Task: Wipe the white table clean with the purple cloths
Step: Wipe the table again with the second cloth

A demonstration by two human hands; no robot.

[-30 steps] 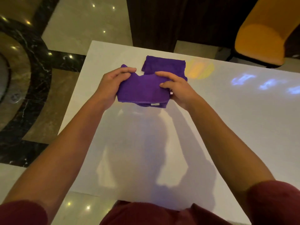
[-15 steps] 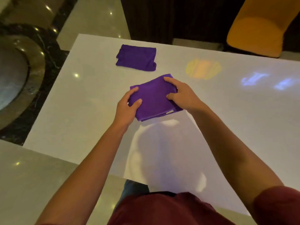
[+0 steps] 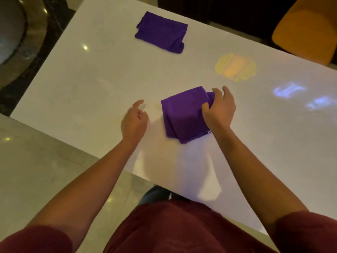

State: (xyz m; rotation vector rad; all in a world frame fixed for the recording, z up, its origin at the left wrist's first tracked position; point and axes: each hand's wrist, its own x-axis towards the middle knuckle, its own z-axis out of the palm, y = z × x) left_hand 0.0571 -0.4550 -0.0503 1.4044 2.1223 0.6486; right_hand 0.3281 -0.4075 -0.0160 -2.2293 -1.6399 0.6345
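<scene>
Head view, looking down: a person in a dark red shirt (image 3: 164,230) stood at the near edge of a glossy white table (image 3: 91,84). 2 folded purple cloths lay on it. The near cloth (image 3: 184,115) sat in the middle of the table in front of the person. The right hand (image 3: 219,110) gripped its right edge, thumb and fingers pinched into the fabric, which bunched up beneath them. The left hand (image 3: 134,121) hung just left of that cloth, clear of it, fingers loosely spread and holding nothing; it was slightly blurred. The far cloth (image 3: 161,32) lay alone near the table's far left corner, well apart from both hands. An orange chair (image 3: 308,31) stood beyond the far right edge.
</scene>
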